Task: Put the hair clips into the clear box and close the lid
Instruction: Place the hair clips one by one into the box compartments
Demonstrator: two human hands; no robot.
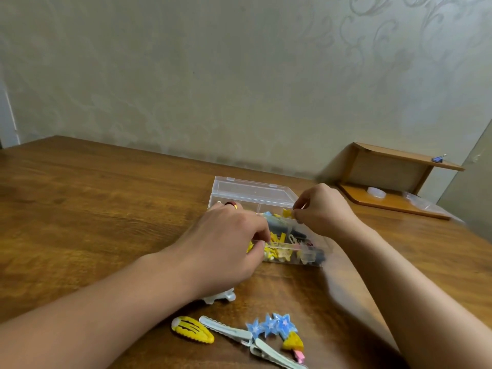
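Note:
The clear box [314,258] stands on the wooden table with its lid [250,191] tipped open at the back. Yellow and dark clips fill it. My left hand [226,241] reaches into the box's near left corner, fingers curled among the yellow clips there; whether it grips one is hidden. Above the box's right side, my right hand [322,209] pinches a small yellow clip [287,213]. Near the front edge lie a yellow snap clip [192,330], a pale long clip [226,328], a blue star clip [271,324], a yellow-and-pink clip [292,342] and a white clip [221,298].
A small wooden shelf [394,182] stands at the back right against the wall, with a white round thing [376,193] on its base and a blue binder clip [438,158] on top. Bare table [80,209] spreads to the left.

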